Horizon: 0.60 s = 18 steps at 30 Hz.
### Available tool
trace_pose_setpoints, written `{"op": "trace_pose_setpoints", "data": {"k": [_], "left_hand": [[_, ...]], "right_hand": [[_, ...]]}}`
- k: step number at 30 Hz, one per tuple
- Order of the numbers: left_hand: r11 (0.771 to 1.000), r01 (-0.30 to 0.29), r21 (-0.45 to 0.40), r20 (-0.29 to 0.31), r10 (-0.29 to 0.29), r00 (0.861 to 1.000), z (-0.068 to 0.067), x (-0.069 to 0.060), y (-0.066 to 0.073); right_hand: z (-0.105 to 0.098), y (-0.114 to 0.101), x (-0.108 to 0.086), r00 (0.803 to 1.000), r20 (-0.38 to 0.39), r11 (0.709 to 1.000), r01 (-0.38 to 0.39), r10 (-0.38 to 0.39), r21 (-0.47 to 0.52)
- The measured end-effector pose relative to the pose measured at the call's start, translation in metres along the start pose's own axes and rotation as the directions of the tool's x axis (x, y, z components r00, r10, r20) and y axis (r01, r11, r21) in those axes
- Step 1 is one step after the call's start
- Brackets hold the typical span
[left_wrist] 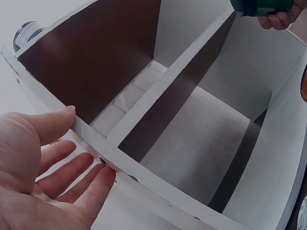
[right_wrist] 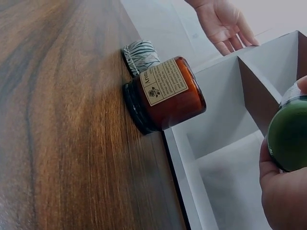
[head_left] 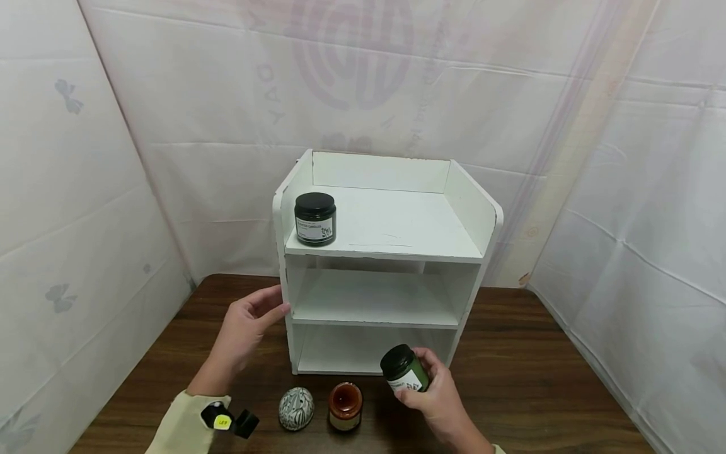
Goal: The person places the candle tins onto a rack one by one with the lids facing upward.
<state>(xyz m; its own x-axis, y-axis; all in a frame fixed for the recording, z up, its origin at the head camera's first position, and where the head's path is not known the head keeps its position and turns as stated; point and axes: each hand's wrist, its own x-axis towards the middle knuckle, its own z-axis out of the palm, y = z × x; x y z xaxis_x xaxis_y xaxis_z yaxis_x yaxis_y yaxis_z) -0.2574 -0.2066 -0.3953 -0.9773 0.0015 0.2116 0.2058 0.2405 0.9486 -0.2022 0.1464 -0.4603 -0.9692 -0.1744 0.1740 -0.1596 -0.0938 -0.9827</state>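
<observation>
My right hand (head_left: pixel 440 398) grips a green glass candle jar (head_left: pixel 418 374) with a black lid and white label. The jar is tilted in front of the lowest level of a white shelf unit (head_left: pixel 377 323). At the unit's left side, my left hand (head_left: pixel 247 328) touches the panel edge with its thumb and fingers loosely extended, as the left wrist view also shows. A dark scented candle jar (head_left: pixel 315 221) stands upright on the top level, at the left. On the table, an amber jar (right_wrist: pixel 169 93) rests lid down beside a small leaf-patterned tin (right_wrist: pixel 140 56).
The shelf unit stands on a dark wooden table (head_left: pixel 527 378), with raised sides and back around its top. White cloth walls (head_left: pixel 215 157) enclose the table at the back and both sides. A black wrist strap (head_left: pixel 218 416) with a yellow tag is on the left sleeve.
</observation>
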Motion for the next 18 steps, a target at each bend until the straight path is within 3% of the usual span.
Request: {"op": "trace_pose_setpoints", "data": {"k": [7, 18], "left_hand": [[1.000, 0.000, 0.003, -0.006, 0.000, 1.000, 0.0010, 0.0002, -0.0016], [1.000, 0.001, -0.003, -0.009, -0.001, 1.000, 0.0011, -0.0012, 0.0017]], "right_hand": [[-0.0030, -0.0004, -0.0005, 1.000, 0.024, 1.000, 0.004, -0.004, -0.009], [-0.0073, -0.0006, -0.0008, 0.999, 0.040, 0.992, -0.009, 0.014, -0.122]]}}
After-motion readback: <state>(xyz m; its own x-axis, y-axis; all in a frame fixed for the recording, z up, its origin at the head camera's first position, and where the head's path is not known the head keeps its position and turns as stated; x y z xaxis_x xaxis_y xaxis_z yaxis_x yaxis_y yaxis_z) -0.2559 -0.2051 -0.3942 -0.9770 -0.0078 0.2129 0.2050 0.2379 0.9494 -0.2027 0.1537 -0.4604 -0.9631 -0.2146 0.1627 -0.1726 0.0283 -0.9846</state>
